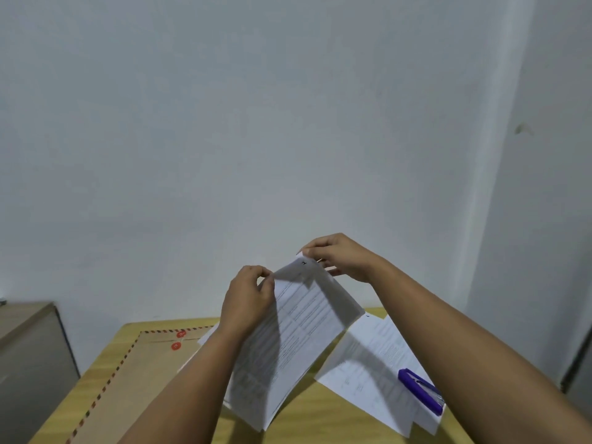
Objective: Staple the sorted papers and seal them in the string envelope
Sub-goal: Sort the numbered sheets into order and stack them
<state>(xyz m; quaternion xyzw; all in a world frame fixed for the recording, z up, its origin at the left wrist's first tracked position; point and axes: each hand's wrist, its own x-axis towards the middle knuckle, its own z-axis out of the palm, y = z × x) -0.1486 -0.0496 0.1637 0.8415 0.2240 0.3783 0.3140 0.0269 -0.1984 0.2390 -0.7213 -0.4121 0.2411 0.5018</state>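
Pinching the top edge of the stack of papers with both hands here: left hand has the left corner, right hand the right one, so I've got the sheets lifted off the wooden table, hanging tilted with one page peeling away. String envelope lies flat on the left, red buttons up. More loose sheets lie on the right, purple stapler resting on them.
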